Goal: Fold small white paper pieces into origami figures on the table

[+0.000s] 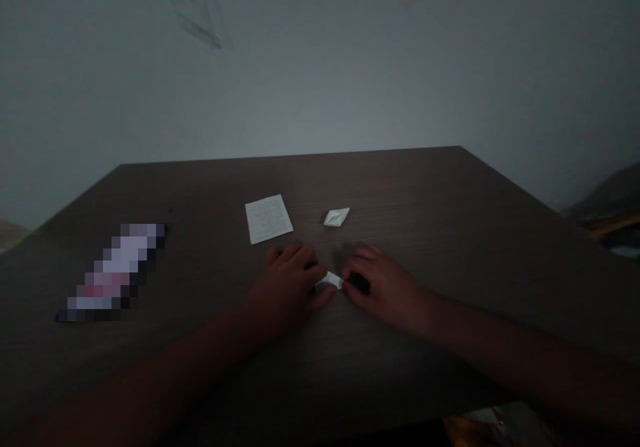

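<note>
Between my two hands, near the middle of the table, is a small piece of folded white paper (332, 279). My left hand (293, 280) pinches its left end between thumb and forefinger. On the other end, the thumb and fingertips of my right hand (383, 287) close in a pinch. Much of the paper is hidden by the fingers. Just beyond my hands lies a small folded paper boat (337, 217). To its left, a square sheet of paper with writing or print (269, 219) rests flat.
A dark wooden table (450, 234) stands against a pale wall (320, 67). On its left side lies a phone-shaped object with a blurred-out face (115, 270). A clear plastic bag (193, 7) hangs on the wall. Something colourful (500, 426) shows below the table's front edge.
</note>
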Demonstrator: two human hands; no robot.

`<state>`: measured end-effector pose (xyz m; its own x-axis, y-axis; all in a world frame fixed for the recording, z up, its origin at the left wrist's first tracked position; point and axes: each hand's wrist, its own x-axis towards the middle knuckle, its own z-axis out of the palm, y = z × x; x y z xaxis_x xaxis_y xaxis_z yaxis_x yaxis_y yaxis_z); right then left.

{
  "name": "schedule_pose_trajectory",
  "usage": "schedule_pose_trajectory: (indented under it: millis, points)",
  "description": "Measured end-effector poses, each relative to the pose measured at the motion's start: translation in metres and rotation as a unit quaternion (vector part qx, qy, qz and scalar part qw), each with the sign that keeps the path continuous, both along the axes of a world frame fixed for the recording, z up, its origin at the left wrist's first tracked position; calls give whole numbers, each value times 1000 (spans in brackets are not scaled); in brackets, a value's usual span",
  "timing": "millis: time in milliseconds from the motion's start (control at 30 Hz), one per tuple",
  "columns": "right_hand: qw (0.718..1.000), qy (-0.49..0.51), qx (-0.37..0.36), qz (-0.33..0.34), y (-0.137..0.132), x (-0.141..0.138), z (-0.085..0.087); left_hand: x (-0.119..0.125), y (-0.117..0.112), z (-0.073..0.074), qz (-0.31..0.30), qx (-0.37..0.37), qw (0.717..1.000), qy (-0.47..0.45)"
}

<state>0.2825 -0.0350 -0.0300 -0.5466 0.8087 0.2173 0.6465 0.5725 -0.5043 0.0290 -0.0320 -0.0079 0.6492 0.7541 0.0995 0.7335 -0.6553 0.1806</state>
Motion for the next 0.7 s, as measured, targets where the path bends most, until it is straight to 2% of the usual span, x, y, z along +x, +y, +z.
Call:
schedule_pose_trajectory:
  millis: [200, 500, 700]
  points:
    - [998, -36, 37, 20, 12, 7, 3, -8, 3, -3, -41, 39, 998, 18]
    - [998, -53, 39, 24, 16, 10, 3, -6, -1, -5, -126, -61, 989, -50]
    - [999, -20, 17, 26, 20, 8, 3, -2, -4, -2, -156, -80, 982, -68]
